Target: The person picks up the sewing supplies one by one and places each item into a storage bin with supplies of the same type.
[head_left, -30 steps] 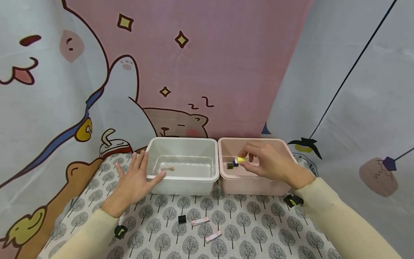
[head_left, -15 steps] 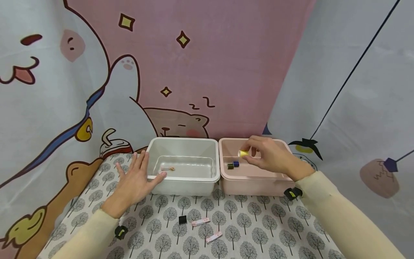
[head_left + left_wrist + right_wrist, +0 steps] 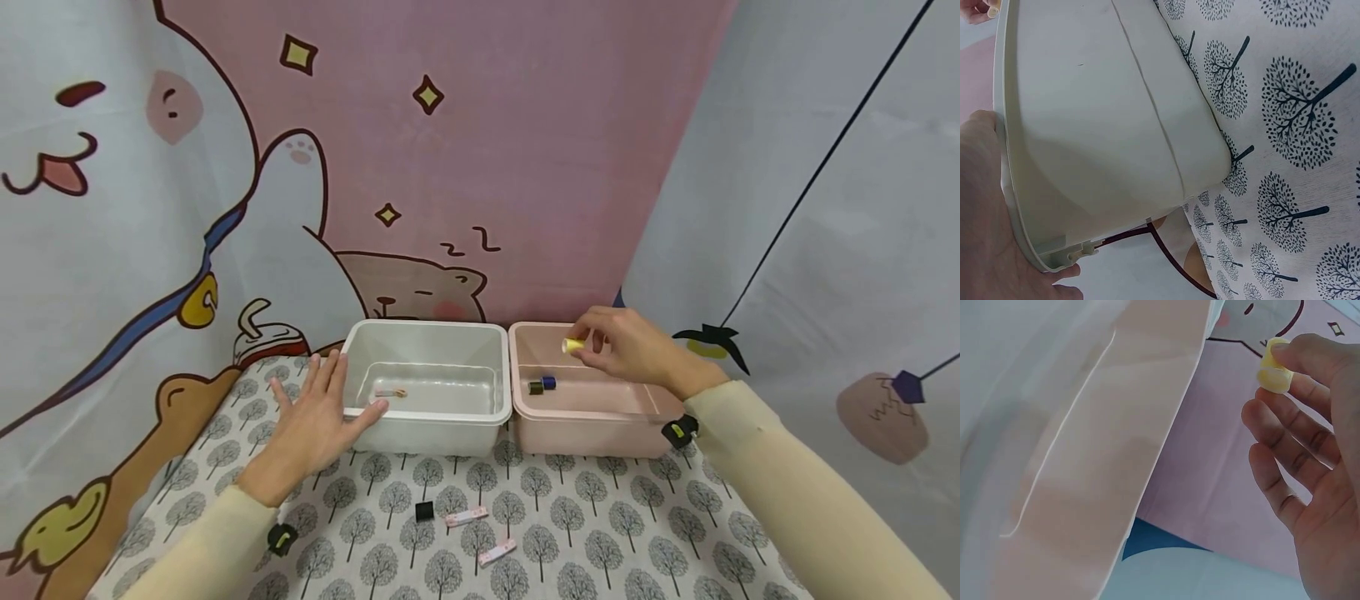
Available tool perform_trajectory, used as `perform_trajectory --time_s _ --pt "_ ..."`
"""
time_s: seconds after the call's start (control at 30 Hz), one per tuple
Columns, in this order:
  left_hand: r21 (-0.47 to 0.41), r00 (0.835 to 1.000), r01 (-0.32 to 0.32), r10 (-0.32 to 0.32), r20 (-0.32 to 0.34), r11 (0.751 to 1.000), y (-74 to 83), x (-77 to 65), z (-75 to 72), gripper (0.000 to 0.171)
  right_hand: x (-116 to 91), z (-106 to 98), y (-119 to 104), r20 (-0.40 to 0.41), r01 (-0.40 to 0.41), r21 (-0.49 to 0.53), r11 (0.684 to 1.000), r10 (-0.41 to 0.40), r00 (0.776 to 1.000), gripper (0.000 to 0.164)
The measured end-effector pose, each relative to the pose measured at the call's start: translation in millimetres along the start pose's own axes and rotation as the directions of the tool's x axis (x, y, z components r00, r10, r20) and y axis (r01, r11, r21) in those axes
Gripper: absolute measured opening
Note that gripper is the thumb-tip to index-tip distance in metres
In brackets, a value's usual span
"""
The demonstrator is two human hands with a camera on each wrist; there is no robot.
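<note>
Between the thumb and forefinger of my right hand (image 3: 633, 346) is a small yellow spool of thread (image 3: 572, 345), held over the pink bin (image 3: 592, 435). The right wrist view shows the spool (image 3: 1275, 367) with its pale round end outward; the other fingers are loosely bent. On the pink bin's floor lie a dark green spool (image 3: 536, 387) and a blue spool (image 3: 549, 382), side by side. My left hand (image 3: 311, 429) rests, fingers spread, at the left front corner of the white bin (image 3: 427, 433), its thumb lying over the front rim.
A slim pale piece with an orange-gold end (image 3: 392, 393) lies inside the white bin. On the tree-print cloth (image 3: 600, 550) in front are a small black spool-like piece (image 3: 424, 511) and two pink-and-white strips, one nearer the bins (image 3: 467, 517). A cartoon-printed backdrop (image 3: 555, 167) stands behind.
My right hand has lifted the yellow spool a little up and to the right, away from the green and blue spools. The left hand has stayed on the white bin.
</note>
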State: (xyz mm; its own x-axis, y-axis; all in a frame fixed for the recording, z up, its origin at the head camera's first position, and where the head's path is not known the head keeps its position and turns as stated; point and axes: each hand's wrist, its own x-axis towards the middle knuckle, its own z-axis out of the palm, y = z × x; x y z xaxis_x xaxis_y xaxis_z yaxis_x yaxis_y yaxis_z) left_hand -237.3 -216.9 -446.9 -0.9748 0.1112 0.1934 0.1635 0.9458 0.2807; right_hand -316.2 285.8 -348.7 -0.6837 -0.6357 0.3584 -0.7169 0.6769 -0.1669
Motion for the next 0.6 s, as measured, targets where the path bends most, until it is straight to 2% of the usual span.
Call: perform_trajectory --time_s 0.4,0.6 --pt "0.002 1.0 -0.004 0.004 -0.005 1.0 -2.3 0.9 1.7 0.123 15.2 2.8 23.4 0.032 -0.023 0.011 1.0 0.022 0.999 0.01" --pt "-0.001 1.0 0.002 -0.002 -0.002 1.0 -1.6 1.3 1.6 0.121 21.7 4.7 34.5 0.072 -0.079 0.008 0.997 0.078 0.994 0.009"
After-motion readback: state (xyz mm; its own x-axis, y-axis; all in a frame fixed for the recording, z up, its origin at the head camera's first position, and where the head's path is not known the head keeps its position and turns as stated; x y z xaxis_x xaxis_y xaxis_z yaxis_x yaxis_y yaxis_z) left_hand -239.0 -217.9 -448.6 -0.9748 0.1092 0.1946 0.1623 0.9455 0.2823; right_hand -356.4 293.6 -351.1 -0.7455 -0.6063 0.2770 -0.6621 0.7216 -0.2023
